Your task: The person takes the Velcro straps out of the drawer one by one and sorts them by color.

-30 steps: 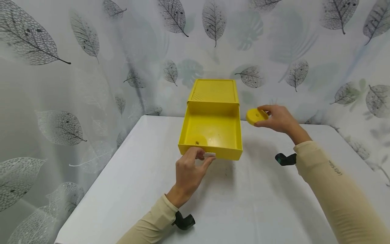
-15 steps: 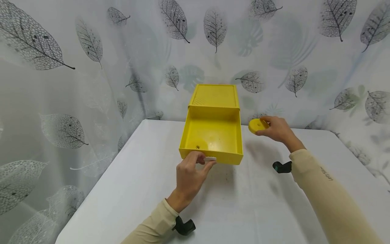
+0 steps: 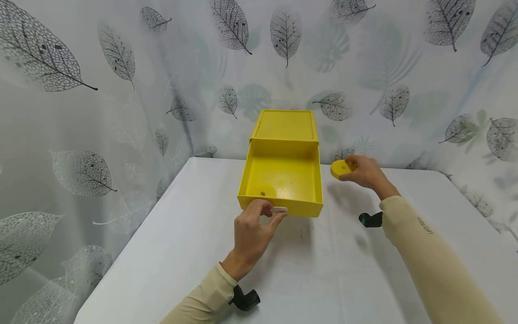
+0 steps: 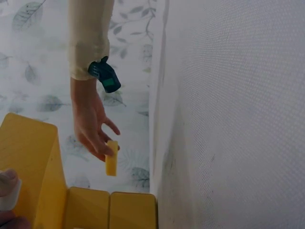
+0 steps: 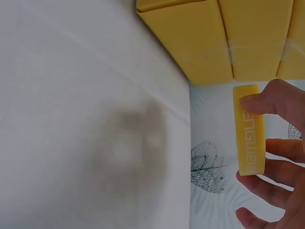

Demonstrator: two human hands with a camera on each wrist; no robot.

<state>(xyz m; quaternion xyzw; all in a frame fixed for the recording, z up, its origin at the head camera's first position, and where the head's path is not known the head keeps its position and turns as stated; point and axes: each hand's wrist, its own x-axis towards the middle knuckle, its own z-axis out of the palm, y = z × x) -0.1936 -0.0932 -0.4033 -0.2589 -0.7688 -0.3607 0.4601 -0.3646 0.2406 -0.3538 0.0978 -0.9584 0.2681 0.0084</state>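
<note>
A yellow drawer unit (image 3: 285, 123) stands at the back of the table with its top drawer (image 3: 291, 173) pulled out. My left hand (image 3: 252, 231) pinches the drawer's white handle (image 3: 279, 209) between thumb and fingers. Inside the drawer, at the front left, shows a rounded yellow shape (image 3: 267, 191) with a small dark hole. To the right of the drawer my right hand (image 3: 366, 172) holds a thick yellow disc (image 3: 340, 168) above the table. In the right wrist view, pale lettering runs along the edge of the disc (image 5: 250, 138), gripped between thumb and fingers.
The table (image 3: 182, 243) has a white cover. Behind it hangs a leaf-printed curtain (image 3: 364, 54). Below the pulled-out drawer, the unit's lower drawers (image 4: 133, 210) are closed. A black wrist device (image 3: 244, 299) is strapped to each wrist.
The right hand has come slightly down and nearer with the disc. The left hand keeps its hold on the handle, and the drawer stays out. The head view has tilted slightly.
</note>
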